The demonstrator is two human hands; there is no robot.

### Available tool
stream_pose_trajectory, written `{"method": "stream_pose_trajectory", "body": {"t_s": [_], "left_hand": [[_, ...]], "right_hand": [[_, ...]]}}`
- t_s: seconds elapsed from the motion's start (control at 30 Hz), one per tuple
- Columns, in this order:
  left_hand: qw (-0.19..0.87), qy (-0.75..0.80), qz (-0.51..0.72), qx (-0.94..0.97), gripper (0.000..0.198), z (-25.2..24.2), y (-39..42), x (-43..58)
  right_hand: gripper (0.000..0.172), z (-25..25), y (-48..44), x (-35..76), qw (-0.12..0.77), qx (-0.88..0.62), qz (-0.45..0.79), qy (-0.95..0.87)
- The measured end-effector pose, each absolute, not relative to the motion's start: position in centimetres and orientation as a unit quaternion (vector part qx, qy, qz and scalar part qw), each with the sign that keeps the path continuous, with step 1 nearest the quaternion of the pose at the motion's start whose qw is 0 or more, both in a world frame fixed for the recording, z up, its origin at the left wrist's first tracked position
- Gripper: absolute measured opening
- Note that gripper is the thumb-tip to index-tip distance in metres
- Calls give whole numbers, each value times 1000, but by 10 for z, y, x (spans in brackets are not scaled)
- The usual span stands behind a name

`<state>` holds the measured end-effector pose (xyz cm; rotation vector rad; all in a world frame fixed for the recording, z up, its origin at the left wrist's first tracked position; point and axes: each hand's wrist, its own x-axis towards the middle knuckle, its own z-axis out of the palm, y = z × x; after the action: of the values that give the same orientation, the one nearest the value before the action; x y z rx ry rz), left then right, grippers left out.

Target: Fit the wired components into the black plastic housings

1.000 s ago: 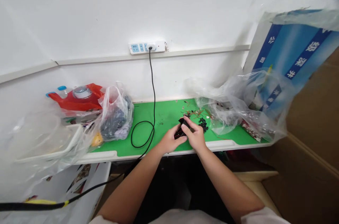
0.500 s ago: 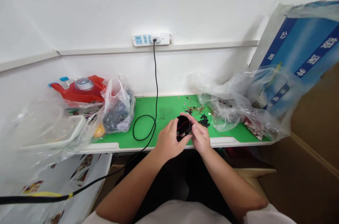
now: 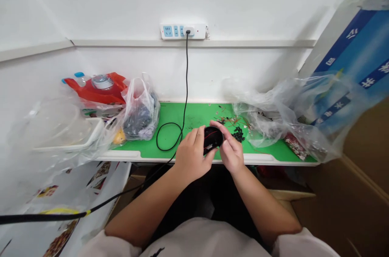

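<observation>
Between my two hands is a round black housing [image 3: 213, 137], hollow, with a thin red wire inside it. My left hand [image 3: 192, 152] grips its left side, thumb low and fingers over the upper edge. Around the right rim curls my right hand [image 3: 231, 149], with fingers along the top and the thumb near the edge. The housing is held above the front of the green mat [image 3: 170, 111]. Just behind my right hand lie a pile of small black parts [image 3: 238, 134] and scattered thin red wires [image 3: 232, 120]. My fingers cover parts of the housing's outer wall.
A black cable [image 3: 186, 83] runs from the power strip [image 3: 184, 31] down across the mat and loops left of my hands. A filled plastic bag [image 3: 141, 113] and a red bag [image 3: 117, 87] stand left. Clear plastic bags [image 3: 273, 107] and a blue-and-white box [image 3: 355, 46] are on the right.
The housing has been tilted in my hands, so its opening looks flatter and its inside shows differently. Both hands still hold it. The whole view has shifted slightly.
</observation>
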<state>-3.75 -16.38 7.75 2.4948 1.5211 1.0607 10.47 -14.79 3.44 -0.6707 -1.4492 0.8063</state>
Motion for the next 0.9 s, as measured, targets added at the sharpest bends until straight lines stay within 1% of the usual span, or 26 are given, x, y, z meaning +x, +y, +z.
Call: {"method": "stream_pose_trajectory", "body": {"t_s": [0.07, 0.1, 0.13, 0.2, 0.23, 0.3, 0.43, 0.5, 0.6, 0.73, 0.83, 0.9], "left_hand": [[4, 512, 364, 778, 61, 76, -163, -38], [-3, 520, 375, 768, 63, 75, -162, -38], [-9, 524, 384, 761, 65, 74, -162, -38], [-9, 521, 394, 757, 69, 73, -163, -38], [3, 515, 398, 759, 70, 73, -164, -37], [45, 496, 410, 764, 67, 74, -165, -37], [148, 475, 435, 750, 55, 75, -164, -41], [181, 476, 442, 738, 53, 74, -161, -44], [205, 476, 456, 723, 53, 72, -158, -45], [241, 466, 469, 710, 45, 73, -161, -45], [261, 464, 468, 705, 42, 75, -163, -45], [265, 463, 465, 707, 41, 76, -165, -45]], "right_hand": [[50, 33, -148, 103, 625, -294, 353, -632], [48, 32, -149, 102, 618, -304, 353, -633], [42, 32, -149, 100, 602, -326, 350, -639], [22, 33, -151, 99, 569, -378, 332, -650], [18, 35, -152, 98, 559, -400, 323, -651], [24, 38, -153, 99, 552, -425, 321, -642], [21, 43, -155, 102, 545, -426, 363, -624], [22, 44, -157, 103, 530, -430, 360, -636], [26, 46, -161, 103, 512, -442, 310, -668], [30, 55, -163, 105, 492, -440, 223, -717], [29, 61, -165, 106, 466, -414, 217, -751], [28, 63, -166, 105, 467, -402, 220, -757]]}}
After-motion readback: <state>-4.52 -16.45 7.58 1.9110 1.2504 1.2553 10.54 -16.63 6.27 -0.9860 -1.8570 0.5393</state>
